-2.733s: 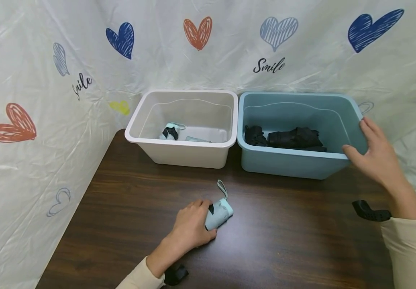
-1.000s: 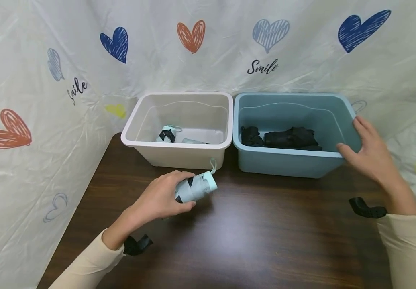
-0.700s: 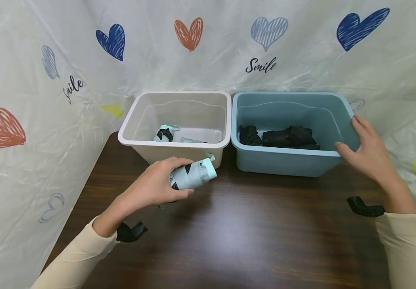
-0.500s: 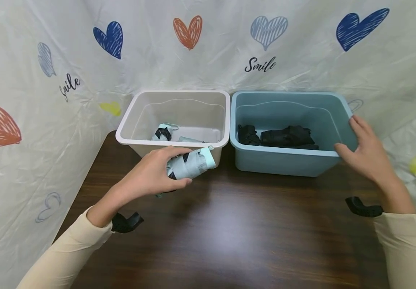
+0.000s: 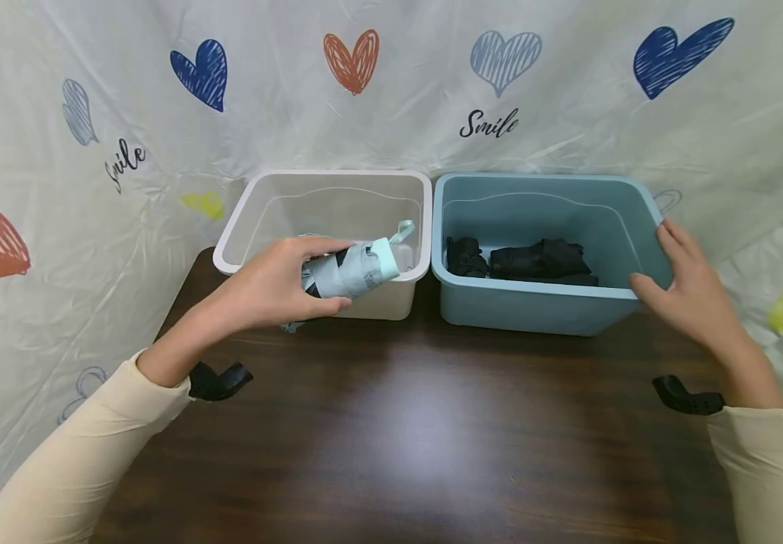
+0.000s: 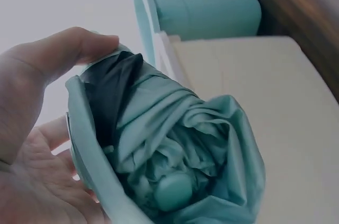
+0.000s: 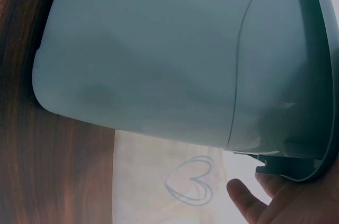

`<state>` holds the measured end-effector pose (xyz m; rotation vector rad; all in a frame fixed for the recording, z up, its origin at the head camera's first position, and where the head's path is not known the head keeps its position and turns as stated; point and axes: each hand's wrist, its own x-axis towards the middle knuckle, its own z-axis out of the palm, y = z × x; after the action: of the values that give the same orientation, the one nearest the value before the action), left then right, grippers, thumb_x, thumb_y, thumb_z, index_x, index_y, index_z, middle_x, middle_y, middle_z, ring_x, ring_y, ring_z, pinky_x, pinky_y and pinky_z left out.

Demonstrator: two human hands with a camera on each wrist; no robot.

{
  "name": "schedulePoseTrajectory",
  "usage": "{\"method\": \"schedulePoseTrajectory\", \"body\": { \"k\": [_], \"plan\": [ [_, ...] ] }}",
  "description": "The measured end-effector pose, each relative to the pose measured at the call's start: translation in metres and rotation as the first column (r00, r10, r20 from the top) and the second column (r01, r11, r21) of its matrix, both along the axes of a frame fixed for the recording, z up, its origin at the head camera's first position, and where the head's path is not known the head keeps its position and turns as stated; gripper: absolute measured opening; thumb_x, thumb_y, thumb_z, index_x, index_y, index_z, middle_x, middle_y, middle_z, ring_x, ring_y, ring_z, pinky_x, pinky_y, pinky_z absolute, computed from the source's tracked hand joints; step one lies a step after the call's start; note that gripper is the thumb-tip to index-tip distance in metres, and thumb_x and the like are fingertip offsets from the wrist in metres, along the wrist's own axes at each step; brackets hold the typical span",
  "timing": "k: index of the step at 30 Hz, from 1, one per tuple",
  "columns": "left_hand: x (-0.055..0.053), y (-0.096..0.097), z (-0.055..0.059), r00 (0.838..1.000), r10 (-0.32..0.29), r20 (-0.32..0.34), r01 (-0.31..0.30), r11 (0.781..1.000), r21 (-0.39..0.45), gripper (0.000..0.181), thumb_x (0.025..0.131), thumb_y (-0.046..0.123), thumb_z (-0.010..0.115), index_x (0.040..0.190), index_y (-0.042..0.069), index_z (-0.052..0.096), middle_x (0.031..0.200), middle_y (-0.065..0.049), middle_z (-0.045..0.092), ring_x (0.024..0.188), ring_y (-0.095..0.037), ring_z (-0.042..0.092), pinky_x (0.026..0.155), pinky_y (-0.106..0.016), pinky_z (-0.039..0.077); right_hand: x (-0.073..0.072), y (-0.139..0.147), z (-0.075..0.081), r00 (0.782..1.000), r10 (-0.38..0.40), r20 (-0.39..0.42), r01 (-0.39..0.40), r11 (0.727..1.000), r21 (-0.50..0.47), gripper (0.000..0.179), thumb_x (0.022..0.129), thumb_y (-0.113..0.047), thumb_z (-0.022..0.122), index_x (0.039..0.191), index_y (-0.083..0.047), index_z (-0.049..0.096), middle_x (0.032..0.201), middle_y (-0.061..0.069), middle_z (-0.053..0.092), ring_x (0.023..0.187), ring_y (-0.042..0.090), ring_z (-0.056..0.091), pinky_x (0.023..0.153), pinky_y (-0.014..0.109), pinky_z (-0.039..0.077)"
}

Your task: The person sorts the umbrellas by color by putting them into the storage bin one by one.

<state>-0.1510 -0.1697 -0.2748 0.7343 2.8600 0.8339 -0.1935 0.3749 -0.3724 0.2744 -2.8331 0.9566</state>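
My left hand (image 5: 272,283) grips a folded light-blue compact umbrella (image 5: 357,270) with black patches, held tilted over the front rim of the white bin (image 5: 326,175). Its pale mint cap and wrist strap point right. In the left wrist view, thumb and fingers wrap the umbrella (image 6: 159,107), whose gathered fabric end faces the camera. My right hand (image 5: 694,291) holds the front right corner of the blue bin (image 5: 521,306) by its rim. In the right wrist view some fingers (image 7: 243,197) show below that rim. The left hand and umbrella mostly hide the white bin's contents.
Inside the blue bin lie several folded black umbrellas (image 5: 541,258). Both bins stand side by side at the back of a dark wooden table (image 5: 425,423). A white sheet (image 5: 419,91) printed with hearts hangs behind and to the left.
My left hand has picked the light-blue umbrella up off the table and carried it up and left to the white bin's front rim. The right hand has stayed at the blue bin's corner.
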Motion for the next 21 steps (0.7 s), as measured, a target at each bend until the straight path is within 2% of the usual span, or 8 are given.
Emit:
{"method": "schedulePoseTrajectory", "body": {
  "k": [4,12,16,21],
  "plan": [
    [-0.013,-0.003,0.008,0.999,-0.033,-0.028,0.033,0.999,-0.008,0.066,0.083,0.029,0.090,0.144,0.020,0.066,0.124,-0.004,0.075,0.098,-0.020,0.066,0.081,-0.037,0.055,0.000,-0.001,0.001,1.000,-0.003,0.009,0.003,1.000,0.002,0.083,0.100,-0.028,0.052,0.169,-0.001,0.013,0.179,0.020,0.007,0.161,0.054,0.012,0.124,0.078,0.015],
    [-0.038,-0.002,0.021,0.991,-0.109,-0.074,0.098,0.986,-0.135,0.072,0.082,0.035,0.090,0.147,0.018,0.064,0.131,-0.003,0.074,0.099,-0.021,0.067,0.079,-0.036,0.054,0.003,0.001,-0.003,1.000,-0.002,0.015,0.002,1.000,-0.003,0.083,0.101,-0.030,0.052,0.169,-0.002,0.012,0.179,0.020,0.007,0.160,0.057,0.013,0.121,0.080,0.017],
    [-0.046,-0.001,0.024,0.985,-0.153,-0.075,0.140,0.977,-0.161,0.070,0.083,0.036,0.089,0.146,0.020,0.064,0.131,-0.002,0.073,0.102,-0.021,0.066,0.081,-0.037,0.054,0.003,0.001,-0.002,1.000,0.004,0.017,-0.004,1.000,-0.002,0.083,0.101,-0.029,0.051,0.169,-0.001,0.011,0.179,0.021,0.005,0.160,0.057,0.012,0.122,0.080,0.015],
    [-0.053,-0.001,0.026,0.979,-0.195,-0.067,0.182,0.971,-0.155,0.067,0.084,0.035,0.088,0.145,0.020,0.065,0.130,-0.001,0.073,0.101,-0.019,0.066,0.082,-0.036,0.054,0.001,0.000,0.001,1.000,-0.002,0.018,0.002,1.000,0.009,0.084,0.100,-0.030,0.051,0.169,-0.002,0.011,0.179,0.020,0.006,0.160,0.057,0.014,0.122,0.080,0.016]
  ]
}}
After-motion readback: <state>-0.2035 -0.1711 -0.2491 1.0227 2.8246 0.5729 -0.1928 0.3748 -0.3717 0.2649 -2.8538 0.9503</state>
